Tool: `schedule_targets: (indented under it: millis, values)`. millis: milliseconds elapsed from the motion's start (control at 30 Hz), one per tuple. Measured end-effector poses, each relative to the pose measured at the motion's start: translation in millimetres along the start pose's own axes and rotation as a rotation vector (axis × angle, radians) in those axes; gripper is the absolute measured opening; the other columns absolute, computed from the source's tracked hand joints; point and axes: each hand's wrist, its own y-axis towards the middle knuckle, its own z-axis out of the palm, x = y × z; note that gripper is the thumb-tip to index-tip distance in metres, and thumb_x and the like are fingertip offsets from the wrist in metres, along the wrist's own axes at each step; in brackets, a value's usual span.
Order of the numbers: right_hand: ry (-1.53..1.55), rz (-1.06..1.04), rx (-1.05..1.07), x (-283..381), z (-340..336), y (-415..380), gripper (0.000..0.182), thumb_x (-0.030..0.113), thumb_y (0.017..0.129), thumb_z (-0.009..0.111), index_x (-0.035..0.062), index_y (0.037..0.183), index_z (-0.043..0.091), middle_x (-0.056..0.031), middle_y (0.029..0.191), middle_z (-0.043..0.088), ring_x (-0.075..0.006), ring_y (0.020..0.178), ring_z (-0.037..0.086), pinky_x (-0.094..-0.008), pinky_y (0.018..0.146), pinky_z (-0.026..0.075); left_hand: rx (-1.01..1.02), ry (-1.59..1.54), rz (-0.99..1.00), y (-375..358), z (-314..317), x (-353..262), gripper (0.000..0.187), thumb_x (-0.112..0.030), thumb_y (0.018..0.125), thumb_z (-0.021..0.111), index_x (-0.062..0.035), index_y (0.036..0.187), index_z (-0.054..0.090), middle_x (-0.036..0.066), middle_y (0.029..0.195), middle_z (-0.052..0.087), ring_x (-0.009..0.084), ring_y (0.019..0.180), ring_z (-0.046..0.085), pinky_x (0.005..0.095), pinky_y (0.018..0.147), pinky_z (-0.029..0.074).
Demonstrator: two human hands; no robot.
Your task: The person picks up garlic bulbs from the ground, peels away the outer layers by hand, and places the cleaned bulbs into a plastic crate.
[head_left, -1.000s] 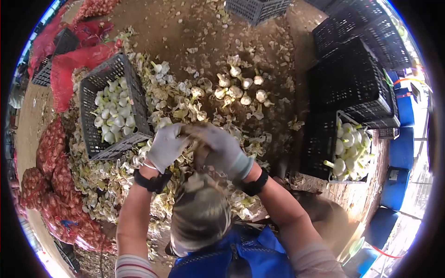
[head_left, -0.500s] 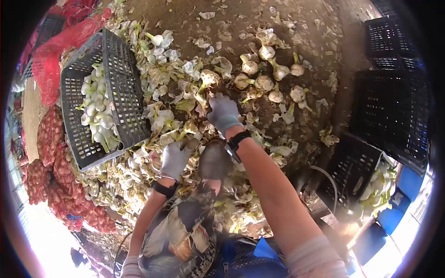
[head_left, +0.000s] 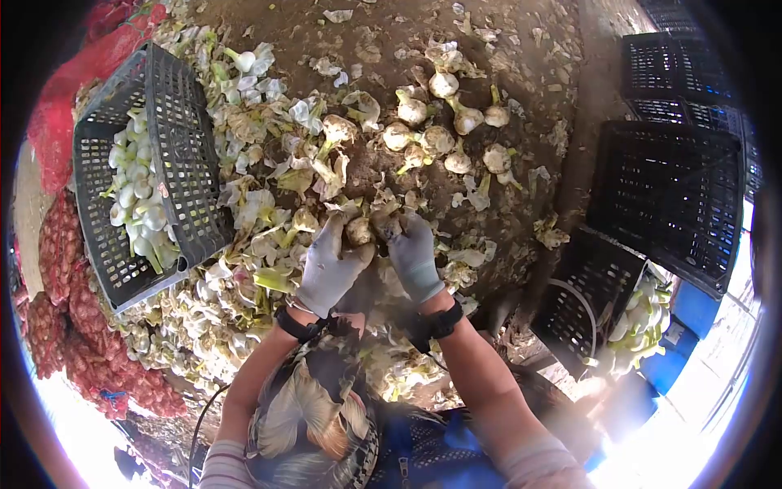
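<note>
In the lower middle, my two gloved hands are close together. My left hand (head_left: 332,265) is closed with thumb and fingers around a dirty garlic bulb (head_left: 358,231). Just right of the bulb, my right hand (head_left: 414,254) is closed, its fingertips pinching dry outer skin on the bulb's side; exactly what is in them is partly hidden. Beyond my hands, several unpeeled garlic bulbs (head_left: 438,140) with short stems lie on the soil. Another bulb (head_left: 338,129) with a stem rests ahead of my left hand, among torn skins.
On the left stands a tilted black crate (head_left: 183,155) holding cleaned white garlic (head_left: 140,191). Red mesh sacks (head_left: 77,301) are behind it. Peeled skins (head_left: 195,318) cover the ground around my legs. At right are black crates (head_left: 664,204), one with pale garlic (head_left: 639,326).
My right hand has drawn back from the bulbs on the ground toward my left hand. A garlic bulb is now held between them. The view has shifted slightly.
</note>
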Motion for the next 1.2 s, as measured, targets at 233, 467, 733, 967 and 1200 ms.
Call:
schedule_targets:
  millis: [233,467,733,967,1200]
  values:
    - [0.120,-0.299,0.148,-6.8,-11.2,-17.5,0.029,0.002,0.086,0.059,-0.0049,0.114,0.065,-0.0096,0.091,0.071,-0.0129,0.079,0.060,-0.0311,0.071,0.050,0.062,-0.266,-0.114,-10.0,-15.5,-1.5,0.054,-0.001,0.084,0.066,0.0005,0.135,0.049,0.004,0.117,0.058,0.0109,0.106,0.053,0.0257,0.095,0.044]
    - [-0.003,-0.598,0.182,18.9,-14.6,-17.2,0.034,-0.001,0.084,0.056,-0.0063,0.117,0.063,-0.0108,0.100,0.071,-0.0129,0.094,0.063,-0.0293,0.084,0.052,0.074,-0.510,-0.305,-8.9,-27.1,-17.3,0.048,-0.017,0.093,0.063,0.0000,0.136,0.049,0.007,0.115,0.062,0.0124,0.102,0.057,0.0284,0.095,0.046]
    - [-0.150,-0.540,0.146,16.0,-16.2,-7.2,0.047,-0.008,0.068,0.052,-0.0052,0.113,0.065,-0.0253,0.111,0.065,-0.0373,0.102,0.065,-0.0408,0.089,0.052,0.161,-0.523,-0.210,-18.5,-37.4,-17.7,0.034,-0.033,0.100,0.050,-0.0043,0.112,0.063,0.007,0.097,0.066,0.0143,0.078,0.063,0.0278,0.063,0.048]
    - [0.128,-0.421,0.236,26.5,-9.6,-6.1,0.038,0.001,0.082,0.069,-0.0067,0.118,0.061,-0.0159,0.114,0.068,-0.0268,0.103,0.067,-0.0373,0.088,0.052,0.294,-1.012,-0.606,-10.3,-49.6,-11.9,0.047,-0.048,0.101,0.047,-0.0049,0.112,0.061,0.002,0.086,0.060,0.0097,0.068,0.053,0.0245,0.056,0.040]
    - [0.232,-0.340,0.338,6.8,0.0,-14.2,0.029,-0.004,0.090,0.058,-0.0026,0.119,0.063,-0.0071,0.100,0.071,-0.0104,0.093,0.066,-0.0248,0.077,0.053,-0.096,0.198,0.167,-12.1,-35.9,-15.1,0.066,-0.050,0.093,0.064,0.0040,0.130,0.051,0.013,0.106,0.066,0.0112,0.094,0.062,0.0285,0.083,0.050]
